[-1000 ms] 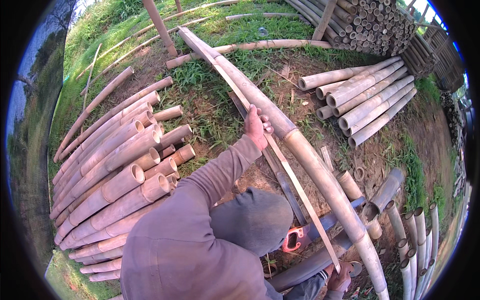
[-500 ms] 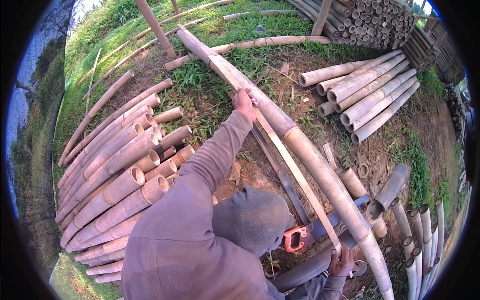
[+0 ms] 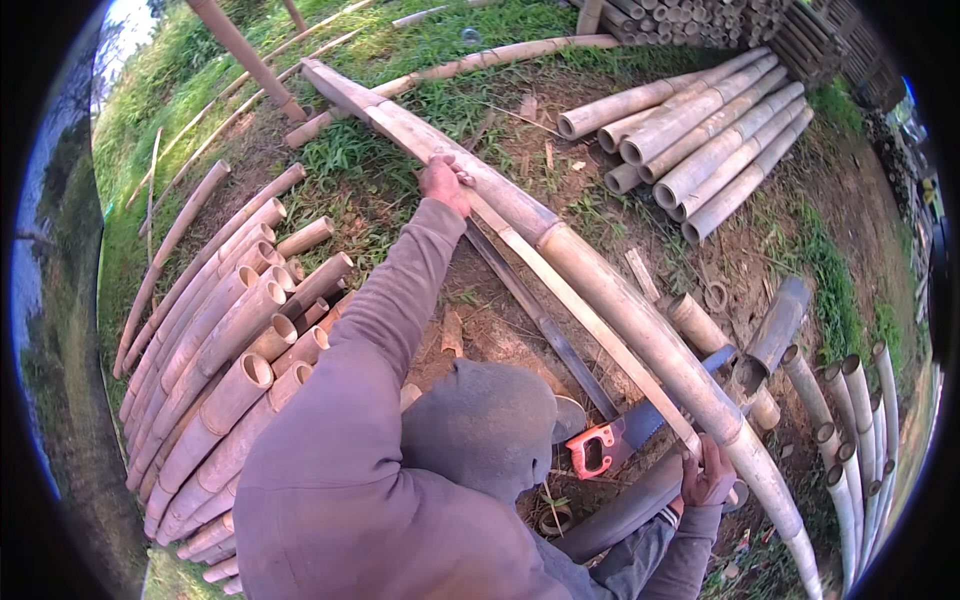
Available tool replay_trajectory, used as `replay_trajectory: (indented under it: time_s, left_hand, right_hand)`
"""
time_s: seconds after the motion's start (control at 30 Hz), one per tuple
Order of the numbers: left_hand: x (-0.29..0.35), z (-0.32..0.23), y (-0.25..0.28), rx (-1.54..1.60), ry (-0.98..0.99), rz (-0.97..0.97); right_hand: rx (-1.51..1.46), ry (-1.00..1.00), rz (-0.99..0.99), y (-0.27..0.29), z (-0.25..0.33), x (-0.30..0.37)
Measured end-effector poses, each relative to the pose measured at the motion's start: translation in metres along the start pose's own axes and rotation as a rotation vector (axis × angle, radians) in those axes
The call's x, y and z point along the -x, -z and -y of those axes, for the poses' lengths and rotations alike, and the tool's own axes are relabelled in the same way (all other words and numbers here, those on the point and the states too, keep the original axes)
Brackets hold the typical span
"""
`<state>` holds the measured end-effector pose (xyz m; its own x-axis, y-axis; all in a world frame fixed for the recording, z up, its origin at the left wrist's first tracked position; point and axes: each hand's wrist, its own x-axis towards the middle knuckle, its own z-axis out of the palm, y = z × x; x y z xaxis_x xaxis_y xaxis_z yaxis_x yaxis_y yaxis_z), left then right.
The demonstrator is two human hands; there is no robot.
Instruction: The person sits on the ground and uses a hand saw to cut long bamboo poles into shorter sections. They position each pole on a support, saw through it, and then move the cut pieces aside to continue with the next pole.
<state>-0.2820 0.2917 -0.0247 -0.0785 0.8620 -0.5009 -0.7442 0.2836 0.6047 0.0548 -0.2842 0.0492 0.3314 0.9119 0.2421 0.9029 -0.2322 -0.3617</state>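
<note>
A long bamboo pole (image 3: 620, 300) runs slantwise from the far left to the near right. Beside it lies a narrow, pale bamboo strip (image 3: 590, 322). My left hand (image 3: 443, 186), arm stretched forward, is closed round the strip's far part, against the pole's side. Lower down, my right hand (image 3: 708, 474) has its fingers closed on the strip's near end, next to the pole. A handsaw (image 3: 592, 450) with an orange handle rests left of my right hand, its blade reaching under the strip and toward the pole. A dark flat bar (image 3: 540, 322) lies left of the strip.
Cut bamboo lengths (image 3: 205, 410) are heaped at the left. Another group of poles (image 3: 700, 130) lies at the far right, below a stack of bamboo (image 3: 690, 22). Short grey pieces (image 3: 775, 335) and several thin tubes (image 3: 855, 450) stand or lie at the near right.
The whole view has shifted, so most things sit further left and higher. My right hand, with the strip's near end, has moved right, closer to the pole. My left hand keeps its hold.
</note>
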Motion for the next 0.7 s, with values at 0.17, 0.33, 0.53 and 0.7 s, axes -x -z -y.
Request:
replay_trajectory:
  time_s: [0.17,0.33,0.53,0.7]
  left_hand:
    - [0.016,-0.003,0.035,-0.478,-0.42,-0.103]
    - [0.139,0.07,-0.013,-1.317,-1.193,0.848]
    - [0.204,0.143,-0.036,-1.693,-1.148,1.669]
    - [0.202,0.162,-0.025,-1.499,-1.17,1.675]
  right_hand:
    - [0.108,-0.012,0.057,0.012,-0.019,-0.038]
    - [0.188,-0.129,-0.008,0.004,-0.052,-0.056]
    - [0.094,-0.286,-0.003,-0.023,-0.063,-0.066]
    - [0.271,-0.203,-0.241,-0.025,-0.051,-0.047]
